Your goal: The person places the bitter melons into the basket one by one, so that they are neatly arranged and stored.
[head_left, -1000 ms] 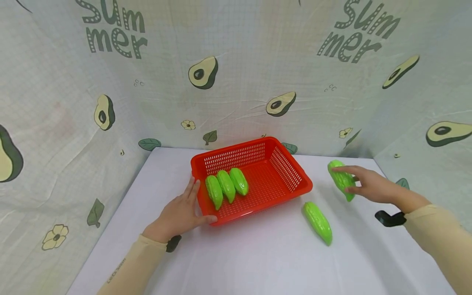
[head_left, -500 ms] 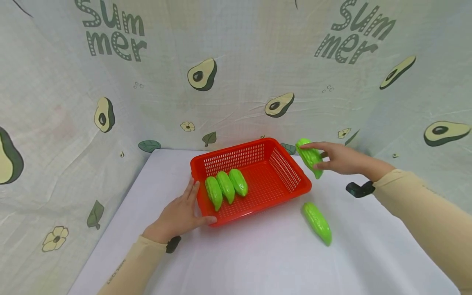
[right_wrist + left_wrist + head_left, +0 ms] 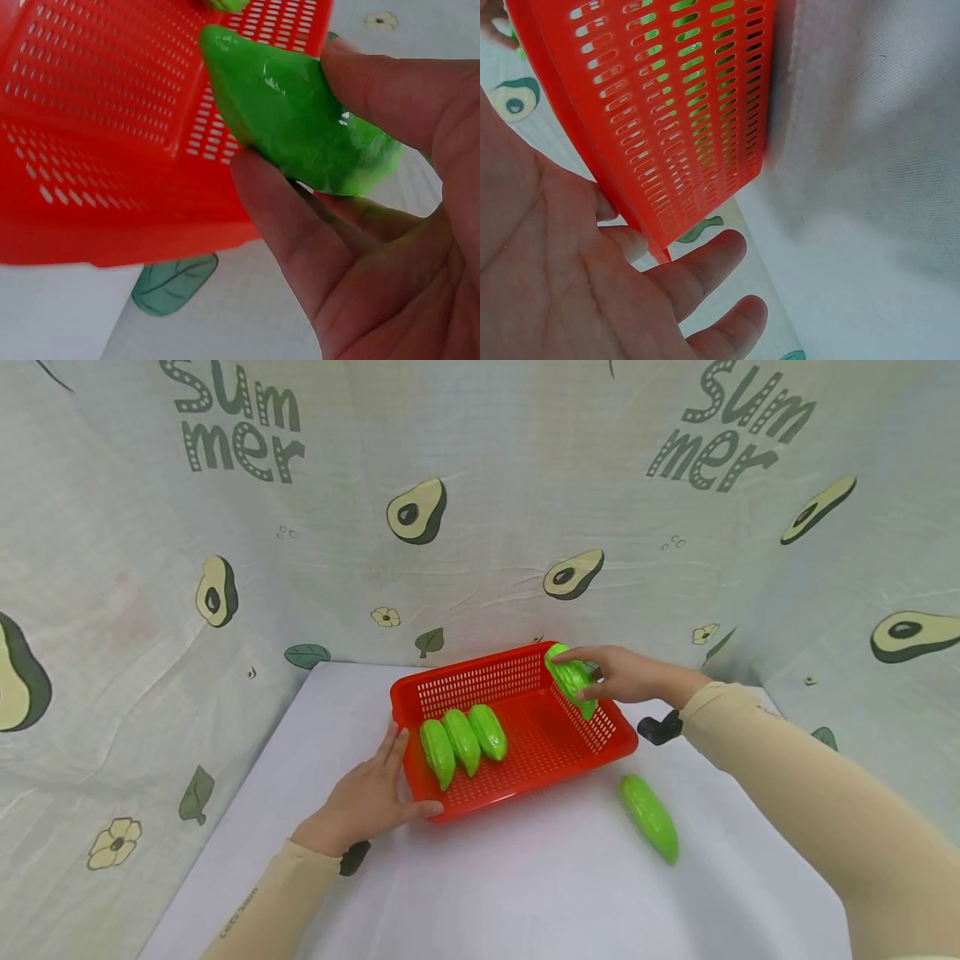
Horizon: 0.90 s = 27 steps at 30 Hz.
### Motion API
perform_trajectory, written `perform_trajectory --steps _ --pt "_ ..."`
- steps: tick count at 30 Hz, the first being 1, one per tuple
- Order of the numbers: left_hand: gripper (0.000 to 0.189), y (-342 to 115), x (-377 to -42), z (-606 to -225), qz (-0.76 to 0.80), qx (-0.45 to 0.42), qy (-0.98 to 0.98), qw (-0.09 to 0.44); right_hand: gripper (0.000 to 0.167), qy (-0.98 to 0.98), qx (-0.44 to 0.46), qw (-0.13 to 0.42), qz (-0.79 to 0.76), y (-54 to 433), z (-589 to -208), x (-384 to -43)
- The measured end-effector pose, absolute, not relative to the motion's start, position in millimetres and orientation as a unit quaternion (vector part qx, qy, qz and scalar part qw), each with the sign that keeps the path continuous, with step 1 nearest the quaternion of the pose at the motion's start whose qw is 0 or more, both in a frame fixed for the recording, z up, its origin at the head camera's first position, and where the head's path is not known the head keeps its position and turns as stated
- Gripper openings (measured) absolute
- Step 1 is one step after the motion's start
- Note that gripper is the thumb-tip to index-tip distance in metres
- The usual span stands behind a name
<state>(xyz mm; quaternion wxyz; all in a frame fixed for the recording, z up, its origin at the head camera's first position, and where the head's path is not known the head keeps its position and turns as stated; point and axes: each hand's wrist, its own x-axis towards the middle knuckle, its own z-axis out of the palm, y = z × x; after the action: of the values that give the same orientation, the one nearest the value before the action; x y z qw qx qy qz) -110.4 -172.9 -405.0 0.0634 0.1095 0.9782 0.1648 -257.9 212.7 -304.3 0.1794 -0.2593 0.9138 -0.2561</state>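
My right hand (image 3: 626, 675) pinches a glossy green bitter melon (image 3: 572, 680) between thumb and fingers, over the right end of a red plastic basket (image 3: 517, 789). In the right wrist view the bitter melon (image 3: 292, 112) hangs tilted, with the slotted basket wall (image 3: 97, 97) behind it. Three more bitter melons (image 3: 462, 742) lie side by side at the left inside the basket. My left hand (image 3: 363, 802) rests at the basket's left front corner, fingers spread along the rim. Seen from the left wrist, those fingers (image 3: 705, 274) are fairly straight beside the slotted wall.
Another bitter melon (image 3: 649, 818) lies on the white tabletop (image 3: 510, 885), right of the basket's front corner. A pale cloth printed with avocados (image 3: 480, 543) hangs at the back and both sides.
My right hand has carried its bitter melon leftward from above the table's right side to over the basket. The left hand, the basket and the other bitter melons stay put.
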Motion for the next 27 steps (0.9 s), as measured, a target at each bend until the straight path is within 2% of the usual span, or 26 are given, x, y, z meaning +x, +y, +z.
perform_trajectory --steps 5,13,27 --pt "0.128 -173.2 -110.6 -404.0 0.163 0.11 0.978 0.064 0.067 0.911 -0.275 0.198 -0.236 191.5 -315.0 -267.1" --pt "0.125 -172.3 -111.4 -403.1 0.162 0.112 0.978 0.063 0.068 0.891 -0.283 0.258 -0.245 166.7 -335.4 -277.7" --pt "0.126 -172.8 -112.1 -405.1 0.162 0.11 0.979 0.057 0.067 0.889 -0.278 0.271 -0.243 147.3 -366.8 -284.8"
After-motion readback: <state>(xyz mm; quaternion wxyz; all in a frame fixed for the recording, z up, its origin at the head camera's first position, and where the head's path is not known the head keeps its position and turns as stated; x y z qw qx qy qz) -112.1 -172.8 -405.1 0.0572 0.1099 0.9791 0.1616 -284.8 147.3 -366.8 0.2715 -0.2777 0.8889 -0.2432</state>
